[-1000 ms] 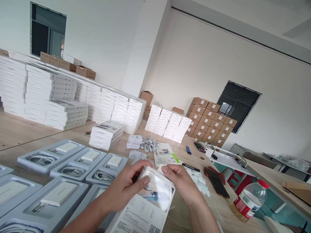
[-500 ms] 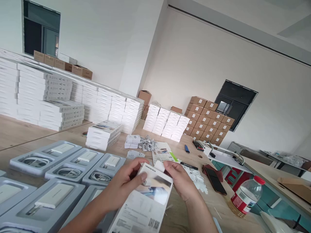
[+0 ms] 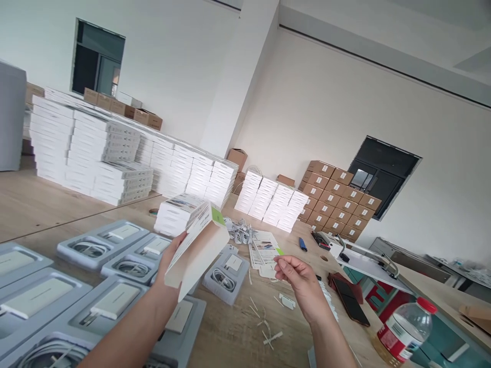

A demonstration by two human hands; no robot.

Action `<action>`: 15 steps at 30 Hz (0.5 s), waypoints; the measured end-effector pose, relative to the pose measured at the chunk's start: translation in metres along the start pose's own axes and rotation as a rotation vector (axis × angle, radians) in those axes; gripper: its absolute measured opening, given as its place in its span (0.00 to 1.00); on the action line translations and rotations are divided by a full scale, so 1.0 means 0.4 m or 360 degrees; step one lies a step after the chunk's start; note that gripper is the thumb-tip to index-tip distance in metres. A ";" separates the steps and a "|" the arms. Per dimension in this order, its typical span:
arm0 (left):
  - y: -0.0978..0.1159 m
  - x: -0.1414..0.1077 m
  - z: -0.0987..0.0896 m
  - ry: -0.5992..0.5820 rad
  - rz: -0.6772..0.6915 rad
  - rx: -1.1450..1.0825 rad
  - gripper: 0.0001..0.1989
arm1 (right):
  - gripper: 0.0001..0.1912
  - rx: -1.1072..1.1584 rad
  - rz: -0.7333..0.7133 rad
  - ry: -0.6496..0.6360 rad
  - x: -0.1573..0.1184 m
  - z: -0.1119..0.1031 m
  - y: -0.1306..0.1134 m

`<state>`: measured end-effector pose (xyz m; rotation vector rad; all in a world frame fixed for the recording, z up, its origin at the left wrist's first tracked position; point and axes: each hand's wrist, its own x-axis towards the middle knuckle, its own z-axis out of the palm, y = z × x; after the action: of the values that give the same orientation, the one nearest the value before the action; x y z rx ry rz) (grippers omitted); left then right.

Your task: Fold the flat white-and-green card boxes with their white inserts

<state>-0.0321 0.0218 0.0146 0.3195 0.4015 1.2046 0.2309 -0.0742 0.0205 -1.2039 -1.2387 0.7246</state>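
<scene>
A white printed cardboard box (image 3: 201, 245) is in my left hand (image 3: 169, 268), tilted up, its end gaping toward me so the bare inside shows. The fingers on its far side are hidden. My right hand (image 3: 297, 273) is apart from the box, thumb and fingertips pinched together; whether anything small is between them cannot be seen. Below and left of the box lie grey trays (image 3: 134, 255), each with a white charger block (image 3: 118, 301) and a coiled white cable (image 3: 92, 249). One more tray (image 3: 225, 276) sits between my hands.
White box stacks (image 3: 126, 143) line the table's back, brown cartons (image 3: 337, 197) beyond. Coiled cables (image 3: 241, 232) and a printed sheet (image 3: 264, 245) lie ahead. White scraps (image 3: 270, 337) litter the middle. A phone (image 3: 350, 301) and a red-capped bottle (image 3: 404, 332) stand right.
The box has swung up and left in my left hand, its end turned toward me. My right hand has left the box and moved right. The view has shifted left.
</scene>
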 end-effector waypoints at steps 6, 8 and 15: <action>-0.001 -0.002 0.000 -0.0002 0.0004 -0.0028 0.09 | 0.19 -0.0113 0.0005 -0.0015 -0.009 0.017 0.003; 0.002 -0.007 0.005 0.0028 -0.0029 -0.0034 0.10 | 0.19 -0.0173 -0.0014 -0.0037 -0.009 0.026 0.009; -0.008 -0.003 -0.005 0.0043 0.0039 0.0081 0.08 | 0.13 -0.0993 -0.0218 -0.0224 0.096 0.169 0.057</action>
<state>-0.0308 0.0196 0.0117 0.3534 0.4533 1.2252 0.1798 -0.0137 0.0039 -1.5644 -1.7200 0.3247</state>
